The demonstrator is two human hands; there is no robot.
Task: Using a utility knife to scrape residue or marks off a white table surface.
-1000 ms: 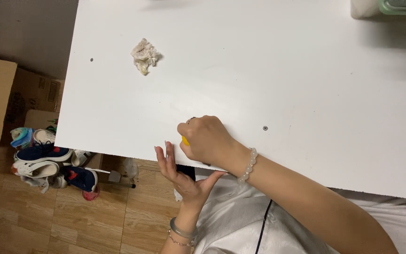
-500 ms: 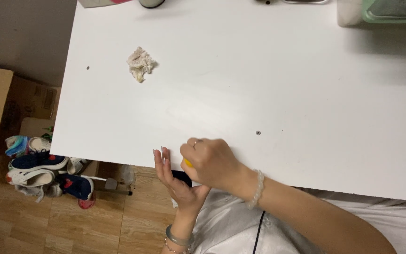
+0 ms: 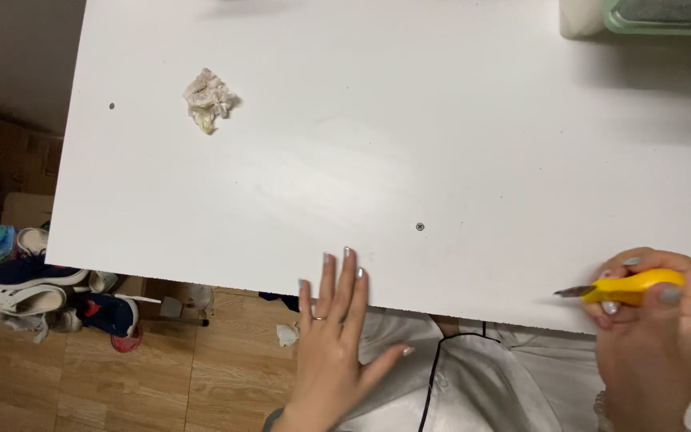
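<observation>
Fingers of my right hand clamped on yellow cutter, blade tip poking out toward 9 o'clock, just over table near edge at 4 o'clock; left hand flat, fingers together and straight, thumb splayed, tips lapping table edge at 6 o'clock, holding nothing. Crumpled tissue sits at 10 o'clock, well apart from both hands. Shoes on floor at 8 o'clock. Green tray at 1 o'clock. To handle this well I judge: keep grip firm behind blade, point it away from left hand, keep left fingers off blade line, move slow near edge
</observation>
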